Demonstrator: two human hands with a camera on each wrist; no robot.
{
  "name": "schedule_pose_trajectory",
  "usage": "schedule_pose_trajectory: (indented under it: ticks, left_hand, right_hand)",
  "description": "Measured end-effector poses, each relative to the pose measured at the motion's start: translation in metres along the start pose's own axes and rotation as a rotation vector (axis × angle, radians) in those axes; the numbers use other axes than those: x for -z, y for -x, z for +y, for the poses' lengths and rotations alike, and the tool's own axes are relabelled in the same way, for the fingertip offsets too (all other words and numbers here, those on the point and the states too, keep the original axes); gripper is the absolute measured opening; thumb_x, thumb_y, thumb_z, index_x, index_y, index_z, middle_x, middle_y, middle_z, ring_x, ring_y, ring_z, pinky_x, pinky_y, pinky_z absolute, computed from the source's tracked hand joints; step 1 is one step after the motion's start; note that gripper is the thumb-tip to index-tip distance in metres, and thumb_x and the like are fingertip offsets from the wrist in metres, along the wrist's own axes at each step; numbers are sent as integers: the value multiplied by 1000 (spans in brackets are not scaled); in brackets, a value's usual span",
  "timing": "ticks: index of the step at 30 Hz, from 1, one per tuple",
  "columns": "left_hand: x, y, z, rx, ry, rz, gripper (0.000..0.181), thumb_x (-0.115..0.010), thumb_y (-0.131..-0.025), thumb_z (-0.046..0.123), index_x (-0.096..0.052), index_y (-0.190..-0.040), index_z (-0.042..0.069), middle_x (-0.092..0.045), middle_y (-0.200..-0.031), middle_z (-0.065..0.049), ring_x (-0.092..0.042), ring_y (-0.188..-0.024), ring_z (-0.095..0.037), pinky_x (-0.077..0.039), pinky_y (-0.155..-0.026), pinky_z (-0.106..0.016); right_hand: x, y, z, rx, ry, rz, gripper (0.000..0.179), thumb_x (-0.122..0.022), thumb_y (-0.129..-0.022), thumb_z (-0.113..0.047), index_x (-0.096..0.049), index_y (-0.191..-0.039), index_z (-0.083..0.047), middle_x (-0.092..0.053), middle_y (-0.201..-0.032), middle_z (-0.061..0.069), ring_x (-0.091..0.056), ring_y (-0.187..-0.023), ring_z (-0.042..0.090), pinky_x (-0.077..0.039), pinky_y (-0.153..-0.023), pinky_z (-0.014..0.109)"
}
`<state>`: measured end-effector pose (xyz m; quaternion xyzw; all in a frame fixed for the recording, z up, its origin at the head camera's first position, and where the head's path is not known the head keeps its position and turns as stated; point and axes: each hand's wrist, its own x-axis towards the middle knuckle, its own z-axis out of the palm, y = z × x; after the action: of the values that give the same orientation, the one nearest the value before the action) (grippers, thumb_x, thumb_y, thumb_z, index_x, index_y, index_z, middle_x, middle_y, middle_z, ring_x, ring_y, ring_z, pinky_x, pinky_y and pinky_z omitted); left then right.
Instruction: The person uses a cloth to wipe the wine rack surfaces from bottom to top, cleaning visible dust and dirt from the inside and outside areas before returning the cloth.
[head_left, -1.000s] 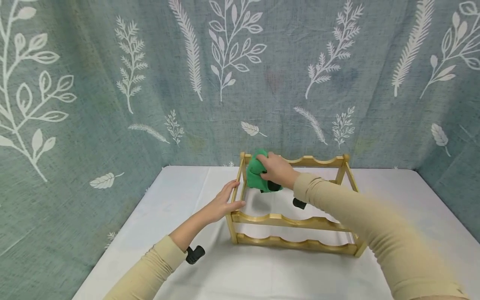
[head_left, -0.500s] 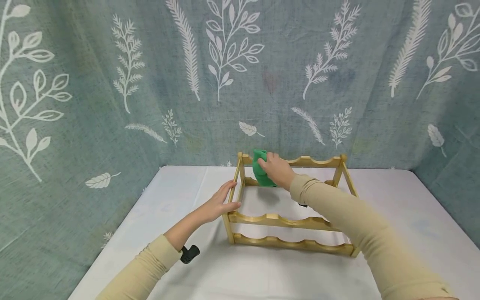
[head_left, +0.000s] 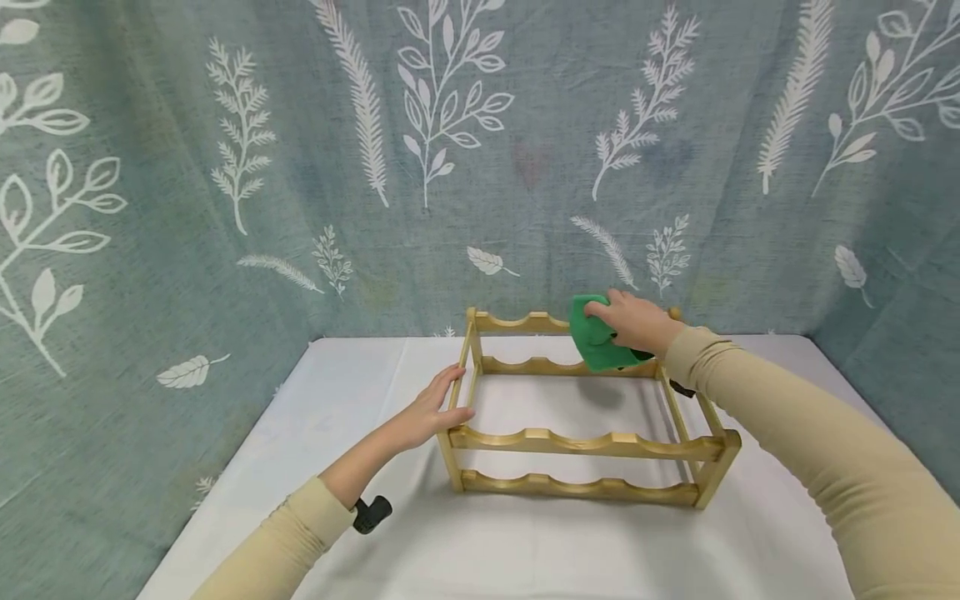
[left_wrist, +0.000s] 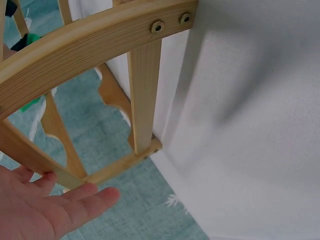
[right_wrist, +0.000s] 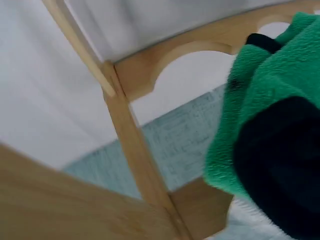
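Note:
A light wooden rack [head_left: 577,443] with scalloped rails stands on the white table. At its left end, my left hand [head_left: 429,414] rests on the top side bar with fingers fairly straight. The left wrist view shows those fingers [left_wrist: 75,205] extended along the bar, not curled round it. My right hand [head_left: 636,320] grips a bunched green cloth [head_left: 592,337] at the rack's upper back rail, toward the right. Up close in the right wrist view, the cloth [right_wrist: 270,85] looks fluffy. A black shape [right_wrist: 285,150] covers part of it, and the right fingers are hidden there.
A white-covered table [head_left: 360,392] extends around the rack. Behind it hangs a blue-green curtain [head_left: 300,183] with white leaf prints. Black wrist devices show beneath both forearms, the left one [head_left: 371,514] more plainly. The right sleeve [head_left: 795,425] reaches over the rack's right end.
My right hand has carried the green cloth rightward along the back rail, from near the left end to right of the middle. The left hand stays on the left side bar.

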<state>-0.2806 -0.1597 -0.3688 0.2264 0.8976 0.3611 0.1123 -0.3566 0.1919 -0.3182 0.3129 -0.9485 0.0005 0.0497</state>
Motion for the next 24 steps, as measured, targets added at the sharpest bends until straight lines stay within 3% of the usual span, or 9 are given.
schedule_pose_trajectory:
  ticks: [8,13,18,21,24]
  left_hand:
    - [2,2,0,-10,0,1,78,-50,-88,46,-16,-146,6,-6,-153,-15,-8,-139,-35,-15,-106,-59]
    - [3,4,0,-7,-5,6,78,-50,-89,45,-15,-146,5,-6,-152,-16,-9,-138,-37,-15,-105,-60]
    - [3,5,1,-4,-3,0,78,-49,-89,46,-15,-146,6,-6,-152,-16,-9,-138,-37,-15,-105,-60]
    - [2,5,2,-6,1,0,77,-49,-89,46,-16,-146,6,-6,-153,-16,-8,-139,-36,-15,-106,-59]
    - [2,5,3,-6,5,5,77,-49,-89,45,-17,-146,5,-7,-153,-15,-9,-139,-35,-15,-106,-59]
  right_hand:
    - [6,21,13,-310,-371,-87,56,-68,-80,-5,-37,-126,1,-47,-114,34,-52,-97,43,-47,-73,43]
    - [6,26,1,-379,-609,-97,64,-67,-83,-20,-32,-131,3,-41,-126,33,-45,-111,45,-44,-83,47]
    - [-7,9,-25,-378,-916,-108,73,-65,-84,-28,-25,-139,0,-33,-135,27,-41,-119,39,-41,-92,46]
    - [-17,-11,-40,-405,-1035,-108,76,-64,-85,-29,-21,-142,-2,-31,-137,24,-39,-122,37,-39,-96,44]
    - [-28,-27,-51,-479,-1123,-55,75,-65,-85,-29,-22,-141,-4,-31,-138,23,-37,-125,36,-38,-98,43]
